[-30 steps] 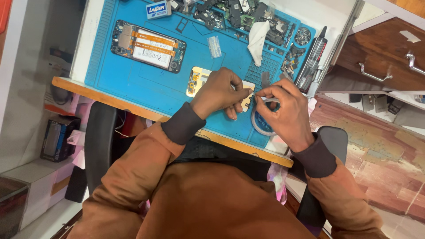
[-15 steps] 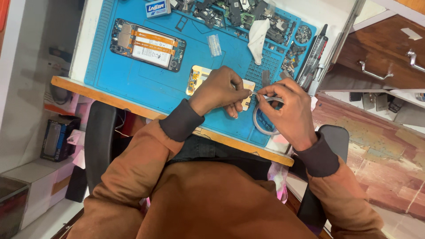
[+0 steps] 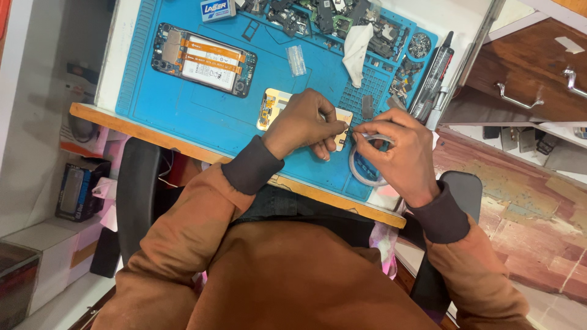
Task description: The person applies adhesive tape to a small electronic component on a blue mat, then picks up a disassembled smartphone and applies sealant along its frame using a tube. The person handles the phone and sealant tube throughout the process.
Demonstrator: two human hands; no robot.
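A blue work mat (image 3: pixel 202 110) covers the desk in the upper half of the frame. An opened phone (image 3: pixel 203 60) lies at its upper left, a white cloth (image 3: pixel 356 50) and small parts (image 3: pixel 318 15) along the top, a black tube (image 3: pixel 433 76) at right.

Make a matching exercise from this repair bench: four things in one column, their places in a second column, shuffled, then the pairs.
Things
1. opened black phone with orange strips
2. crumpled white tissue
3. clear round roll of tape
4. gold-framed phone part

Places
A. under the left hand
B. under the right hand, near the mat's front edge
C. far left of the blue mat
D. at the back, beside the loose parts

Pairs: 1-C, 2-D, 3-B, 4-A
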